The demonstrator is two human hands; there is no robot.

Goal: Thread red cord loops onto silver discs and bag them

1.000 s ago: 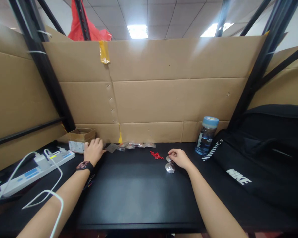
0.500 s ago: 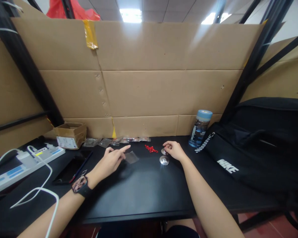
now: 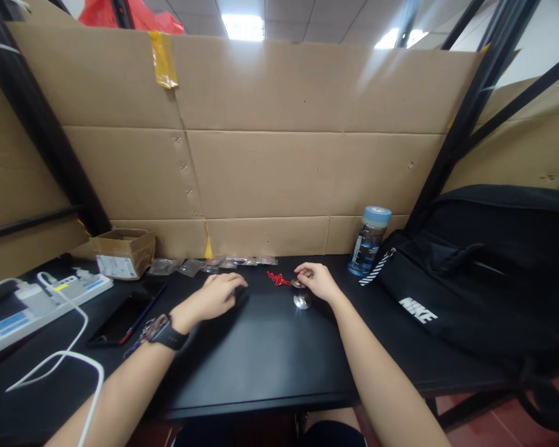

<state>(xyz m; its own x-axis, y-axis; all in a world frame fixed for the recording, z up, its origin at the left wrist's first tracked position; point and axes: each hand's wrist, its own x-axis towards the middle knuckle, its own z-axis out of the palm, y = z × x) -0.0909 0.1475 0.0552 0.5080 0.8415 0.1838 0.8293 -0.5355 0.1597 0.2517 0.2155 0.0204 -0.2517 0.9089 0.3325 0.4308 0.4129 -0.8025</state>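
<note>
My right hand (image 3: 318, 280) pinches at the upper of two small, shiny, domed metal discs that look like finger cymbals. That upper finger cymbal (image 3: 297, 284) is partly covered by my fingertips. Just in front of it, the lower finger cymbal (image 3: 302, 302) rests on the black table (image 3: 261, 360). A crinkled red cord (image 3: 278, 279) lies to the left, its end reaching the upper cymbal. Over the table further left, my left hand (image 3: 218, 295) is palm down with fingers loosely bent and apart. The clear bag seen earlier beside it is not visible now.
Several clear packets (image 3: 214, 265) line the cardboard wall (image 3: 261, 174). On the left are a small box (image 3: 125, 254), a phone (image 3: 125, 315) and a power strip (image 3: 46, 316) with white cables. A water bottle (image 3: 369, 242) and a black bag (image 3: 484, 273) stand right.
My left hand has turned palm down with its pointing finger bent, and the clear bag beside it has gone from sight. My right fingers stay at the upper cymbal, which has shifted nearer the cord.
</note>
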